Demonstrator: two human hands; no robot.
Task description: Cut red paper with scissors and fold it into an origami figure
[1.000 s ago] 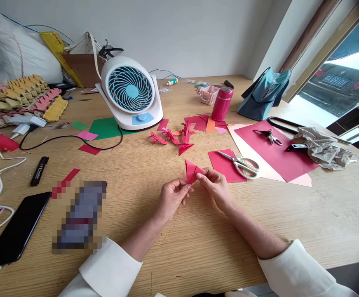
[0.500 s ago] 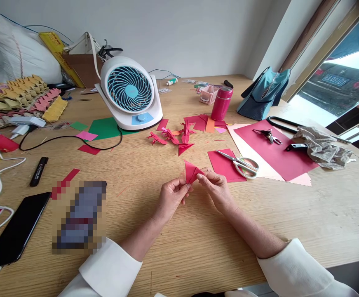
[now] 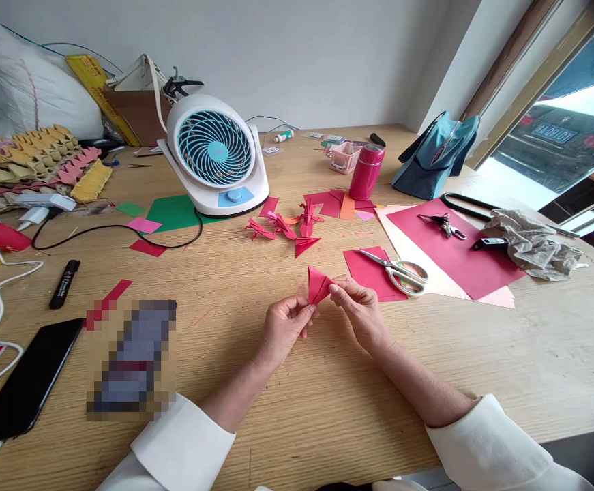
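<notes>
A small folded piece of red paper (image 3: 318,284) is held between both hands near the middle of the table. My left hand (image 3: 289,324) pinches its lower edge between thumb and fingers. On its right corner, my right hand (image 3: 359,307) is closed with thumb and fingertips. Just beyond the hands lies a folded red triangle (image 3: 306,246), and behind it are several red folded paper figures (image 3: 284,225). White-handled scissors (image 3: 404,274) rest open on red paper sheets (image 3: 359,267) to the right of my right hand.
A white and blue fan (image 3: 217,153) stands at the back left, its black cable on the table. At the right are a pink flask (image 3: 367,170), a large red sheet (image 3: 450,249), keys (image 3: 446,226) and a blue bag (image 3: 436,157). Phones and a black marker (image 3: 64,284) lie left.
The red paper's upper part has shifted slightly to the right and its shape looks narrower. My right hand has moved a little to the right along its corner; my left hand has barely moved.
</notes>
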